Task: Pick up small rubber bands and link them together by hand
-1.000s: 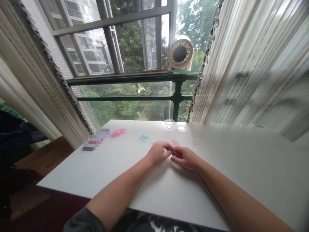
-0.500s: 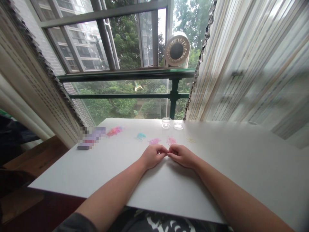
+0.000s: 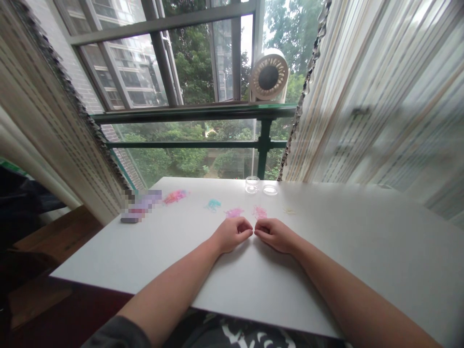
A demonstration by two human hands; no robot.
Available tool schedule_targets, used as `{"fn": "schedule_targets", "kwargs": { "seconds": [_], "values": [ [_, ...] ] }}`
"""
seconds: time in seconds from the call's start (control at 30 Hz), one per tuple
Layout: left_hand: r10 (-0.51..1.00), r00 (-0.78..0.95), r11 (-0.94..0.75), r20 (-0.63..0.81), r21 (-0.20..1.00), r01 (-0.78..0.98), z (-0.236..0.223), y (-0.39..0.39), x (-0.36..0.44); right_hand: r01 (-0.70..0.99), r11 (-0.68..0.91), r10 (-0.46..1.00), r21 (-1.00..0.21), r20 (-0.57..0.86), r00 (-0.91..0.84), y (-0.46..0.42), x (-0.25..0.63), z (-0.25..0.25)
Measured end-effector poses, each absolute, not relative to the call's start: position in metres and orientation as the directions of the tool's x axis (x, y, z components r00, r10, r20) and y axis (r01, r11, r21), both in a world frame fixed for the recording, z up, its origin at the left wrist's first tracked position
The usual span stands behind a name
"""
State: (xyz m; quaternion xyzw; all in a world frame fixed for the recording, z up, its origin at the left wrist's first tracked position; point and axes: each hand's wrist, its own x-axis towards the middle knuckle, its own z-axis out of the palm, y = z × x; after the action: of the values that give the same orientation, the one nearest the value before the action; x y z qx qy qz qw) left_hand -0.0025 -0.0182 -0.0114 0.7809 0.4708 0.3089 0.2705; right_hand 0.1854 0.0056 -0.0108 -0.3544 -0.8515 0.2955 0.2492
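Note:
My left hand (image 3: 232, 235) and my right hand (image 3: 276, 235) hover low over the white table (image 3: 174, 246), thumbs and fingertips pinched and facing each other with a narrow gap between them. Whatever the pinches hold, if anything, is too small to make out. Just beyond my left fingers lies a purple pile (image 3: 234, 212) of small, thin, loop-like pieces. A pink pile (image 3: 260, 211) of similar pieces sits right behind my right hand. Farther left are a turquoise pile (image 3: 213, 205) and a larger mixed pink-orange pile (image 3: 176, 196). A few pale yellow pieces (image 3: 289, 210) lie to the right.
A clear round jar (image 3: 252, 185) and a clear shallow lid or dish (image 3: 270, 190) stand near the table's far edge. At the left edge lies a blurred-out purple box (image 3: 143, 205). Behind are a white fan (image 3: 268, 77), a green railing (image 3: 195, 114) and curtains (image 3: 348, 96).
My fingertips, touching or nearly so before, are now slightly apart. The whole view has shifted a little; the piles and clear containers stay in place on the table.

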Motion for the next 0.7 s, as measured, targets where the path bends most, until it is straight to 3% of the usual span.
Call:
{"fn": "schedule_targets", "kwargs": {
  "seconds": [0.7],
  "values": [
    [0.895,0.418,-0.398,0.154,0.697,0.596,-0.0065,-0.0231,-0.0006,0.453,0.549,0.753,-0.702,0.179,-0.634,0.0053,0.1853,-0.0098]
  ]
}}
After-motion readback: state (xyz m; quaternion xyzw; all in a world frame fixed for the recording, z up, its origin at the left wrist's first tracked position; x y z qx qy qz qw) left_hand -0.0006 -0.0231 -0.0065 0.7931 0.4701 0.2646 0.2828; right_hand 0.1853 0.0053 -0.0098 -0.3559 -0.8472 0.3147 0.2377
